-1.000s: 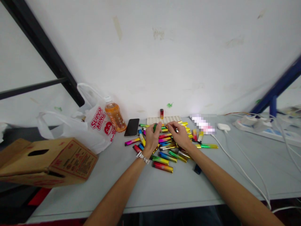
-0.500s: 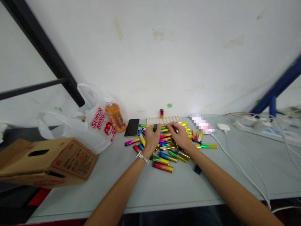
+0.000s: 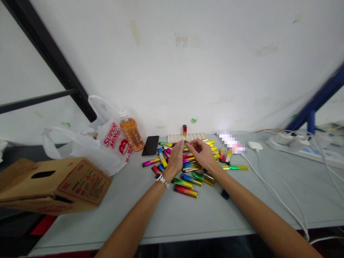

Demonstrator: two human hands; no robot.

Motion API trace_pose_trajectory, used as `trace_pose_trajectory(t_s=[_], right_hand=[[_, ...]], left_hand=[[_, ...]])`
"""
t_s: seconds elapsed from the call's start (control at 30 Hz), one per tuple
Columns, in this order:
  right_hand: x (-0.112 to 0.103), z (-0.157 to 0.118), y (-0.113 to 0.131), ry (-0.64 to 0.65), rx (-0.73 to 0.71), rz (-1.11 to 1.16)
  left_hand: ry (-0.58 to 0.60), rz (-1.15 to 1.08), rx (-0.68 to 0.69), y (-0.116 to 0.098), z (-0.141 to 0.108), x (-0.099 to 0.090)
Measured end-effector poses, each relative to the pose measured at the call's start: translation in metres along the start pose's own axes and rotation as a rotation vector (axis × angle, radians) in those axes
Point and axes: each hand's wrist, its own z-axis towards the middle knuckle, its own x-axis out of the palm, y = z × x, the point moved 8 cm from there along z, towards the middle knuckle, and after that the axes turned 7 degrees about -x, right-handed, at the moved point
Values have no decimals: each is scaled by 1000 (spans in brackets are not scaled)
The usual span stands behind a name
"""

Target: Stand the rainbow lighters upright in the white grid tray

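Note:
Several shiny coloured lighters lie in a loose pile on the grey table, among them a red and yellow lighter [image 3: 186,191] at the near side. My left hand [image 3: 176,157], with a metal watch [image 3: 162,180] at its wrist, is over the pile, fingers closed. Beside it on the right, my right hand [image 3: 202,152] has its fingers bent inward to meet the left fingertips. A small dark green bit shows between the fingertips; what it belongs to is hidden. Behind the hands, a red lighter [image 3: 184,130] stands upright by a white perforated tray [image 3: 174,137].
Left of the pile are a black phone [image 3: 151,146], an orange drink bottle [image 3: 132,132], a white plastic bag [image 3: 113,143] and a cardboard box [image 3: 80,182]. To the right lie a white charging case [image 3: 255,145], cables and a power strip [image 3: 309,148]. A wall rises behind.
My left hand has turned more upright and its fingers have straightened. The dark green item seen in it before is now mostly hidden. My right fingertips have moved slightly left, against the left hand.

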Motion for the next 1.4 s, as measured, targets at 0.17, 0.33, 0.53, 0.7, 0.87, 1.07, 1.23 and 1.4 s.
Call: trace_pose_trajectory(t_s=[0.17, 0.33, 0.53, 0.7, 0.87, 1.07, 1.23, 1.4], right_hand=[[-2, 3, -12, -45, 59, 77], [-7, 15, -25, -13, 130, 259], [-17, 58, -24, 1, -48, 33], [4, 96, -31, 144, -186, -133], [26, 114, -44, 291, -250, -277], [33, 123, -50, 362, -305, -432], [29, 117, -46, 338, -297, -616], [22, 102, -39, 300, -282, -631]], left_hand=[[157, 68, 46, 0, -3, 19], [81, 300, 158, -3, 4, 6], [80, 743, 293, 2, 11, -7], [172, 889, 280, 9, 11, 2], [195, 908, 202, 9, 13, 2], [171, 901, 140, 11, 16, 0], [194, 925, 97, 11, 20, 0], [209, 922, 78, 11, 22, -3]])
